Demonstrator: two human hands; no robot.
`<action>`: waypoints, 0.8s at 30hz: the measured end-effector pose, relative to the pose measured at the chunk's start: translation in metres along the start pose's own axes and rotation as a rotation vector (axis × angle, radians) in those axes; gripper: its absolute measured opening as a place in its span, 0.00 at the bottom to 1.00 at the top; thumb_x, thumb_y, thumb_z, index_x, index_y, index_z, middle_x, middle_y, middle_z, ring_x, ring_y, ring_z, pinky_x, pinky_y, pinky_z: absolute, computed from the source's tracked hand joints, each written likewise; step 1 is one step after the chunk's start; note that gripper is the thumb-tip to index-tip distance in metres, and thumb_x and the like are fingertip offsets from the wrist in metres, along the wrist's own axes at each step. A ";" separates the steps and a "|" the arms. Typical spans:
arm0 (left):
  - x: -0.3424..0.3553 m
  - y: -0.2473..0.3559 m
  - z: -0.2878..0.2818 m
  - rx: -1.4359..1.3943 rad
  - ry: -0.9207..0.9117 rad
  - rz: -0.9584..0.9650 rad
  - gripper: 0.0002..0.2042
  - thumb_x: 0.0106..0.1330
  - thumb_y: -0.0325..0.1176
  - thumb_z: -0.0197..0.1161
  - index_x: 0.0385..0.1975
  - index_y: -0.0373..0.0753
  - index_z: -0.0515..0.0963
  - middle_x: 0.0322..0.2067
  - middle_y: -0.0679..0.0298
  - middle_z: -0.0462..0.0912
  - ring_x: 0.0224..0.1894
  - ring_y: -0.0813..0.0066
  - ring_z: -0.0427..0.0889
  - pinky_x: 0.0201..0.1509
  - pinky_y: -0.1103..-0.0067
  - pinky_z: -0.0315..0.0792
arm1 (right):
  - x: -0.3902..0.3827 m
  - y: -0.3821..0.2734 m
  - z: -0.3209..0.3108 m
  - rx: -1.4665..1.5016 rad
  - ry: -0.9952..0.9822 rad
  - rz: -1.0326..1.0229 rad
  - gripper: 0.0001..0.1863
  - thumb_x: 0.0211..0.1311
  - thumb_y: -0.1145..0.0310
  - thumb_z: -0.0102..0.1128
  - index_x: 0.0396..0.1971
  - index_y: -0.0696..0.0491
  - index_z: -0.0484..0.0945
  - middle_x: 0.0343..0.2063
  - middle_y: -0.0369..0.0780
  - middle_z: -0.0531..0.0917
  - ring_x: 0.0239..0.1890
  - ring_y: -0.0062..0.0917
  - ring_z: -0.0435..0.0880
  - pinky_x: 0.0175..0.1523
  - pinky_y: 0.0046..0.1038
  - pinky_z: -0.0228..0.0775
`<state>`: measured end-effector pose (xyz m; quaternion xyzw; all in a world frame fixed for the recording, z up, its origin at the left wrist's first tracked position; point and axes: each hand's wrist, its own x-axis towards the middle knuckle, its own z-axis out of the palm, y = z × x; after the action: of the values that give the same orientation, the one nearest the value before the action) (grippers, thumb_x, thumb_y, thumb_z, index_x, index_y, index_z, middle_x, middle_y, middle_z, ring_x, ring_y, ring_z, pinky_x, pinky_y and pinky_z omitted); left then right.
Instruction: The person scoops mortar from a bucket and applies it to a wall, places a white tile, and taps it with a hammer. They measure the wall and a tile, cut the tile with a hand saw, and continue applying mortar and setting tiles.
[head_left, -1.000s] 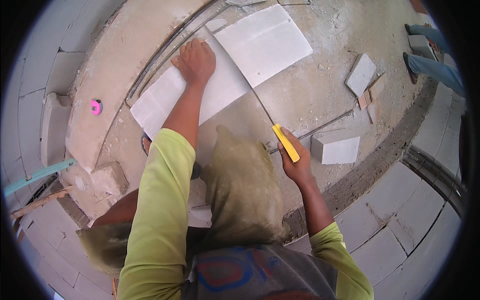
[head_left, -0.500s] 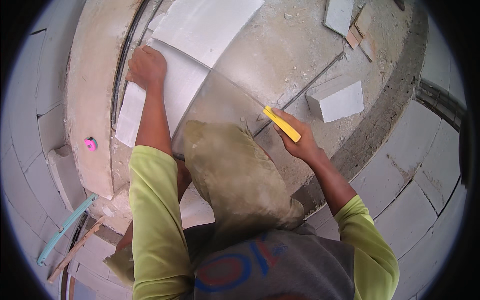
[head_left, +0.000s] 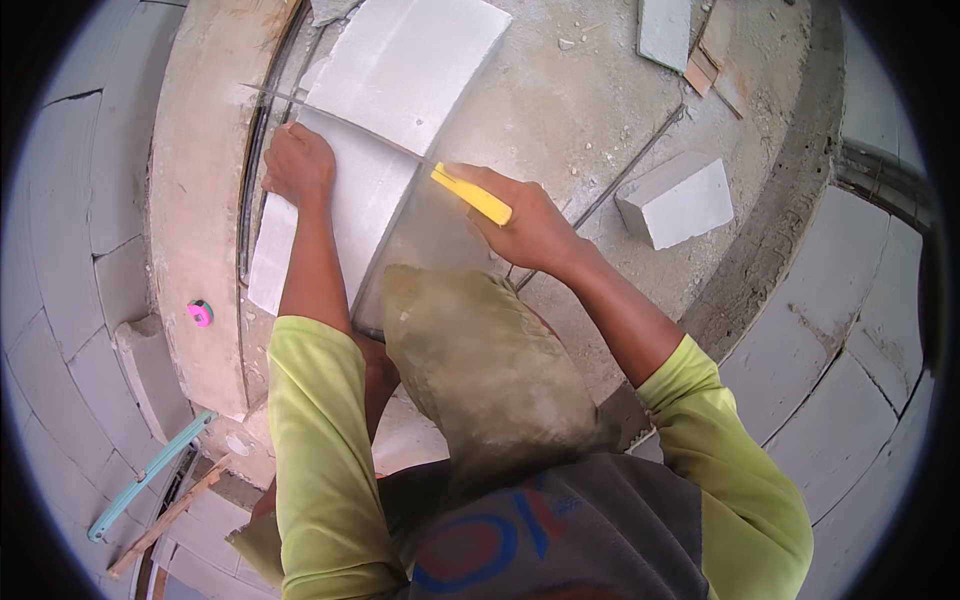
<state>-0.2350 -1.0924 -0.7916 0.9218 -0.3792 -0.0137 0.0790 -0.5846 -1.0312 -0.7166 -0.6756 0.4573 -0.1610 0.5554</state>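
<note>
My right hand (head_left: 525, 222) is wrapped round the yellow handle (head_left: 472, 194) of a handsaw. The saw's thin blade (head_left: 375, 137) crosses a pale lightweight concrete block from right to left, and its tip sticks out past the far left side. Beyond the blade lies the block's upper part (head_left: 420, 70); the nearer part (head_left: 350, 200) is on my side. Whether the two are still joined, I cannot tell. On the nearer part's left edge, my left hand (head_left: 299, 165) presses down with fingers curled over it. My bent knee (head_left: 480, 350) is just below the block.
A cut block (head_left: 677, 200) sits on the dusty floor to the right, near a thin rod. Slabs and brown tile pieces (head_left: 702, 70) lie at the top right. Left are a board with a pink tape measure (head_left: 200, 313), a teal bar (head_left: 150, 475) and a wooden stick (head_left: 170, 515).
My right hand has pushed the saw left and slightly up, so its handle is now close to the block and the tip shows beyond. My left hand stays on the block.
</note>
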 end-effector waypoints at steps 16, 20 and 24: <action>0.058 -0.044 -0.038 -0.259 -0.689 0.049 0.37 0.81 0.66 0.47 0.60 0.34 0.85 0.65 0.48 0.85 0.68 0.47 0.83 0.74 0.56 0.71 | -0.253 0.015 -0.050 -0.178 0.229 0.068 0.25 0.70 0.73 0.77 0.66 0.56 0.84 0.54 0.55 0.92 0.52 0.33 0.95 0.57 0.31 0.84; 0.089 -0.080 -0.038 -0.620 -1.233 0.011 0.53 0.67 0.80 0.59 0.70 0.31 0.79 0.69 0.48 0.82 0.70 0.56 0.81 0.77 0.63 0.70 | -0.279 -0.005 -0.049 -0.204 0.204 0.192 0.26 0.69 0.73 0.77 0.66 0.58 0.83 0.56 0.54 0.91 0.54 0.33 0.94 0.59 0.31 0.82; 0.081 -0.066 -0.043 -0.588 -1.257 0.032 0.49 0.61 0.69 0.75 0.70 0.30 0.79 0.69 0.48 0.82 0.69 0.58 0.82 0.75 0.66 0.72 | -0.294 -0.030 -0.026 -0.162 0.241 0.204 0.26 0.70 0.73 0.76 0.67 0.58 0.82 0.57 0.54 0.91 0.55 0.32 0.93 0.60 0.31 0.82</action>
<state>-0.1279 -1.0967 -0.7567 0.6735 -0.3473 -0.6462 0.0912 -0.7462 -0.8131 -0.5959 -0.6440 0.5981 -0.1463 0.4540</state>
